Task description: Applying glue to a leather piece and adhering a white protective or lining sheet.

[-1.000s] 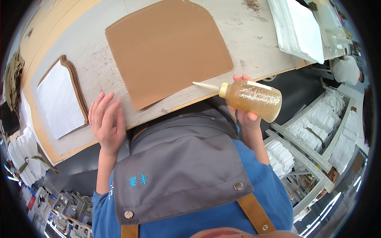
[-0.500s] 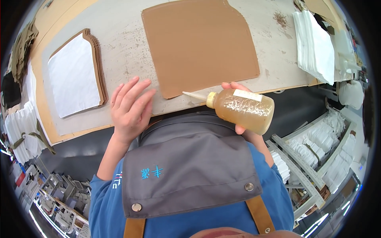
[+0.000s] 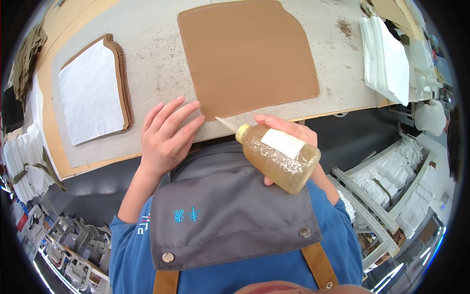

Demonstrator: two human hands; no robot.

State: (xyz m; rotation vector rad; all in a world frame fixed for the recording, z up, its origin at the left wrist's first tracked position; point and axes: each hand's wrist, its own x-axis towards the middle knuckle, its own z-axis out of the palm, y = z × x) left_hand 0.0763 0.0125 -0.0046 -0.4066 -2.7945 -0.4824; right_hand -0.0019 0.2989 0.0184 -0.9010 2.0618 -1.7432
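A flat brown panel [image 3: 249, 59] with a notched far right corner lies on the grey-topped table [image 3: 152, 63]. My right hand [image 3: 289, 128] is wrapped round a squeeze bottle [image 3: 279, 157] of yellowish liquid with a pale label. The bottle is tilted, and its long tapered nozzle [image 3: 225, 124] points at the panel's near left corner; whether the tip touches I cannot tell. My left hand [image 3: 171, 127] is open, fingers spread, with its fingertips beside that same corner. Nothing is held in it.
On the left lies a stack of brown panels [image 3: 128, 98] topped by a white sheet [image 3: 93, 95]. Folded white pieces [image 3: 387, 59] hang at the table's right edge. Brown crumbs [image 3: 345, 28] lie near the far right. A rack of white bundles [image 3: 391, 171] stands lower right.
The bottle has moved left and tilted more, its nozzle sliding along the near edge to the panel's corner. My left hand has shifted slightly right, toward the panel.
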